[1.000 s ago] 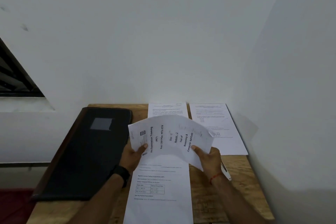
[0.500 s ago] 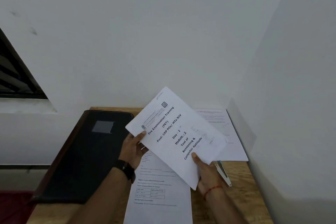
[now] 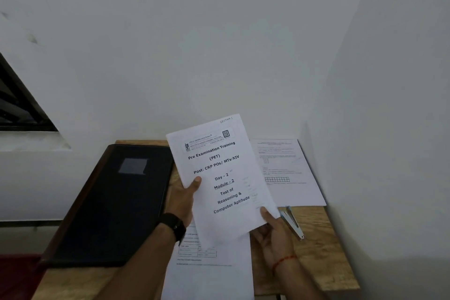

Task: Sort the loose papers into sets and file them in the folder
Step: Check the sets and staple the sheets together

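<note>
A person holds a printed paper headed "Pre Examination Training (PET)" above a wooden desk, its top edge tilted toward the far side. The left hand grips the paper's left edge, thumb curled over the front and fingers behind. The right hand pinches the near right corner, thumb on the front. Whether the paper is one sheet or several cannot be told. A closed black folder lies on the left of the desk, a pale rectangular label on its cover, beside the left hand. Below the hands a sheet with a small table lies flat at the near centre of the desk. Another printed sheet lies at the far right beside the wall. Just right of the right hand a slim silvery tool rests on the wood; its kind is unclear. A black watch sits on the left wrist, a red thread on the right. A dark window shows at far left.
</note>
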